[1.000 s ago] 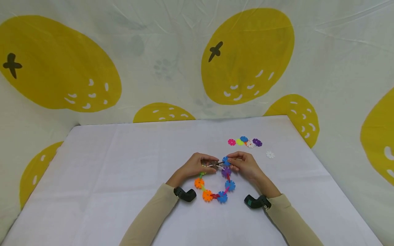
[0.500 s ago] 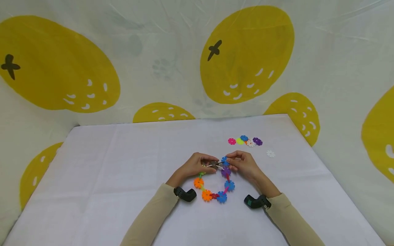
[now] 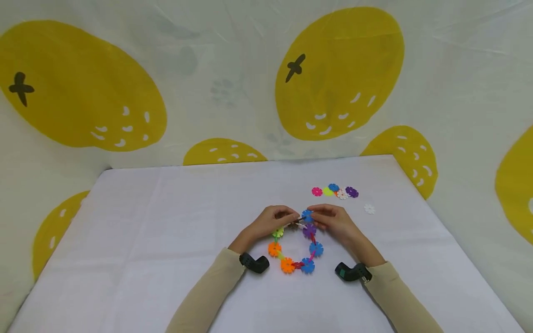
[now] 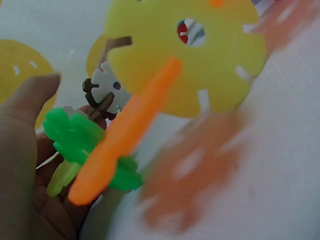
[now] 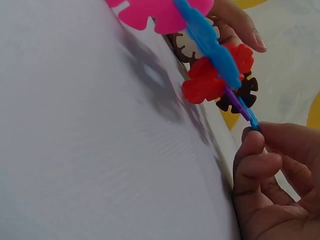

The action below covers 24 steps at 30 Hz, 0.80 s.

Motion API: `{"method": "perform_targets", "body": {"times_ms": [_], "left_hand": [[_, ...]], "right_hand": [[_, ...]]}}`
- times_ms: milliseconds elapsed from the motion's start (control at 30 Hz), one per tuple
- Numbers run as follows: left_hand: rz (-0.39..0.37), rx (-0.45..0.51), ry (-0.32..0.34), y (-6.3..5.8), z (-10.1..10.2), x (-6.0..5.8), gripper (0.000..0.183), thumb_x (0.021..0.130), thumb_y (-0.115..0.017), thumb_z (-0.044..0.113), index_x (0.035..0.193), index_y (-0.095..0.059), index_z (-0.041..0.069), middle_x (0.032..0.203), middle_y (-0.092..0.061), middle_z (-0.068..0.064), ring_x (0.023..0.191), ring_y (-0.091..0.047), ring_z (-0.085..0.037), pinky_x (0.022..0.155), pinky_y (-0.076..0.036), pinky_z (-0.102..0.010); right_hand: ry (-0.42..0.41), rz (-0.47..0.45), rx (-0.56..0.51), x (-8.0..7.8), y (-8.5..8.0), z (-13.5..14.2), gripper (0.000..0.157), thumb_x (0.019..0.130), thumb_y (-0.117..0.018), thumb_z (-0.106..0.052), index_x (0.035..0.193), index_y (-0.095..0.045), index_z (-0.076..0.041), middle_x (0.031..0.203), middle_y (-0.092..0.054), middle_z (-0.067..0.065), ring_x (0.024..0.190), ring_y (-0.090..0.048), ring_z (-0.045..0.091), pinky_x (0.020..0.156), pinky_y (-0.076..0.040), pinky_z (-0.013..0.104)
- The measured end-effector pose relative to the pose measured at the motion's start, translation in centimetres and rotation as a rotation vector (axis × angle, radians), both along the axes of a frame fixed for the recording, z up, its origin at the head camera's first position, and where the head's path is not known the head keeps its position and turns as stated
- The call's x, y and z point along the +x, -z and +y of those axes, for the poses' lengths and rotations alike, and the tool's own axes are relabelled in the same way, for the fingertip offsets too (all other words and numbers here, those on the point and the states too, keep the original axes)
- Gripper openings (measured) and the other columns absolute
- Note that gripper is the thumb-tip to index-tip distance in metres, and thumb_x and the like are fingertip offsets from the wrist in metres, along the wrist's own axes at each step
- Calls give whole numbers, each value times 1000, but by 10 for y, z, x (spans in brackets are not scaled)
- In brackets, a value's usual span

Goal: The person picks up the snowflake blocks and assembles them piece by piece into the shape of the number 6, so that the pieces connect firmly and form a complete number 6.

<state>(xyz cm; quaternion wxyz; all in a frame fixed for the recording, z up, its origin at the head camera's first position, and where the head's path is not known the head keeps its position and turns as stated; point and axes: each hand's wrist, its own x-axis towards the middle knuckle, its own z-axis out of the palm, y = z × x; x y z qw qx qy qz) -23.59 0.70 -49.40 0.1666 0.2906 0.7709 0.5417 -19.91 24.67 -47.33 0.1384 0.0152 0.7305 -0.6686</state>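
Slotted plastic snowflake discs are linked into a ring, with orange discs (image 3: 287,265) at the near left and a blue disc (image 3: 307,265) at the near right. My left hand (image 3: 272,220) holds the ring's far left part, beside a brown disc (image 3: 293,226) and a lime disc (image 3: 277,232). Its fingers curl behind the green disc (image 4: 72,135) in the left wrist view, while the thumb stands off them. Between thumb and forefinger, my right hand (image 3: 335,220) pinches a blue disc (image 3: 307,214) at the ring's far side, above a purple disc (image 3: 309,231).
Beyond the hands lies a loose group of discs: pink (image 3: 317,191), blue (image 3: 333,187), purple (image 3: 351,192) and others. A single white disc (image 3: 369,209) lies apart to the right. A white cloth (image 3: 187,208) covers the table, and a patterned curtain (image 3: 233,92) hangs behind.
My left hand has shifted on the ring, and its thumb now lies farther right and higher; the lime disc shows more fully. The right hand keeps its pinch on the blue disc.
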Motion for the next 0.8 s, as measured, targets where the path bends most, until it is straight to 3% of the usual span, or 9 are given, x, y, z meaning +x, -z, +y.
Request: {"method": "perform_targets", "body": {"times_ms": [100, 200, 433, 633, 800], "left_hand": [[-15, 14, 0, 0, 0, -2, 28, 102, -54, 26, 116, -70, 8, 106, -71, -3, 88, -61, -9, 81, -51, -23], [-4, 1, -8, 0, 0, -3, 28, 102, -53, 25, 117, -69, 8, 107, -71, -4, 87, -60, -8, 80, -50, -22], [37, -37, -20, 1, 1, -3, 26, 100, -58, 25, 115, -69, 6, 95, -71, -2, 75, -60, -6, 69, -49, -21], [45, -39, -28, 0, 1, -3, 21, 98, -60, 21, 108, -70, 5, 89, -71, -4, 68, -58, -5, 63, -45, -19], [38, -44, -40, 0, 2, -3, 20, 98, -61, 20, 104, -69, 4, 88, -70, -5, 66, -55, -5, 61, -43, -18]], "right_hand": [[6, -16, 23, -3, -3, -1, 34, 93, -68, -14, 120, -60, 5, 89, -69, -1, 70, -60, 11, 66, -51, 19], [8, -30, 43, -6, -6, -2, 31, 92, -68, -14, 116, -62, 5, 91, -70, -1, 74, -64, 12, 70, -53, 20], [-151, 91, 155, -14, -8, -7, 34, 93, -67, -16, 116, -63, 9, 93, -71, 8, 74, -62, 13, 68, -52, 21], [-221, 127, 154, -20, -4, -10, 30, 93, -67, -13, 113, -64, 9, 87, -70, 8, 69, -58, 14, 62, -49, 23], [-164, 135, 201, -23, -6, -7, 31, 95, -66, -18, 112, -65, 8, 84, -67, 4, 69, -57, 14, 62, -48, 22]]}}
